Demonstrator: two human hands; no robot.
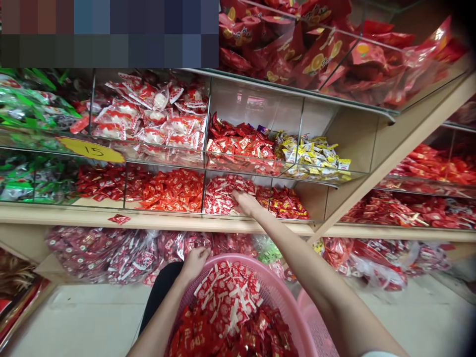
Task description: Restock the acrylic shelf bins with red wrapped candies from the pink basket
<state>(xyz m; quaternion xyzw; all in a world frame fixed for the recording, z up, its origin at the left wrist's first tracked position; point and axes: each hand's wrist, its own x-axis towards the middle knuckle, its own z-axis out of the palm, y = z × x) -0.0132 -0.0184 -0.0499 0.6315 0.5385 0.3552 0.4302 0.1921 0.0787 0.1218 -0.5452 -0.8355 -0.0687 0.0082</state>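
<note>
The right hand (243, 202) dips its fingers among red-and-white sweets (219, 196) in a shelf bin beyond the pink basket (290, 302); I cannot tell whether the half-hidden fingertips are apart or together. The left hand (196, 262) has its fingers curled together at the basket's far-left rim. Inside the basket lie a matching heap (228, 292) and, nearer, darker red packets (266, 332). Between basket and bin runs a wooden ledge (163, 219); bagged sweets (130, 253) crowd behind the basket, and the right forearm (308, 267), passing right of it, partly covers a second basket (316, 322)
</note>
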